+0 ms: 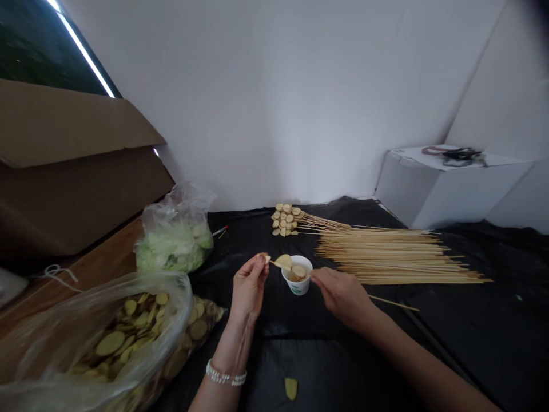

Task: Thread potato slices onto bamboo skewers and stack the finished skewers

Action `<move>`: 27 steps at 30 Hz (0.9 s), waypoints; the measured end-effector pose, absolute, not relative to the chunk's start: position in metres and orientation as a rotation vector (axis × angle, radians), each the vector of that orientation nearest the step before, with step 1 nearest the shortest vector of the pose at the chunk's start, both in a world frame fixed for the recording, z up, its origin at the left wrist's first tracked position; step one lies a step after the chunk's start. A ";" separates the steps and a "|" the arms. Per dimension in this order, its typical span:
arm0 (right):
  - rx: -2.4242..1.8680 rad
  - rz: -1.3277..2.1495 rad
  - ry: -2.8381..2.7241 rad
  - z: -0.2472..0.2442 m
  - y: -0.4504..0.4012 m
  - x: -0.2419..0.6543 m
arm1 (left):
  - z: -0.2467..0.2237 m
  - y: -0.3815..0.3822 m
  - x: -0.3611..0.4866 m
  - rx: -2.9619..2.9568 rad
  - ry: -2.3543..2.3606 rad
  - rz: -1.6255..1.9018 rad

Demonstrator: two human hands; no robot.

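So right now both hands are up over a black plastic sheet (343,357), working on a bamboo skewer (394,303), and the step in hand looks like threading a thin pale slice (283,262) onto it, probably potato. The skewer's tail sticks out past the right hand (341,294), whose fingers (319,276) curl closed around the shaft, though I can't see each fingertip from this angle. The left hand (251,286) is up at the tip, its thumb and fingers (260,260) pressed together in a pinch on what looks like a small piece of slice, so it's hard to tell exactly where the point comes through.

The slice sits near the tip, right above a white paper cup (298,285) holding more slices in yellowish liquid. Going by how it sits, the slice seems to need sliding further down the shaft, gently enough not to split it.

Around them, a neat bundle of loose skewers (386,254) lies to the right, and a small batch of sticks already loaded with slices (283,220) sits at its far end. A clear bag of slices (128,337) slumps at lower left, with a bag of pale green chunks (174,246) behind it. One stray slice (290,389) lies on the sheet near the person's left arm.
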State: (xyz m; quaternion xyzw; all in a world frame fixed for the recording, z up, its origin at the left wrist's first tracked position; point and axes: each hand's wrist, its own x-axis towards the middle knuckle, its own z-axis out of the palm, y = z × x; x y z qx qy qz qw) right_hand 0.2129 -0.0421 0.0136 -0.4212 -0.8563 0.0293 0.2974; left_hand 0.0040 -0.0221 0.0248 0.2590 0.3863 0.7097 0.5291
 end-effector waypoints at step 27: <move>-1.106 0.054 -2.179 0.011 -0.044 0.208 | 0.030 -0.026 0.009 0.675 0.975 1.700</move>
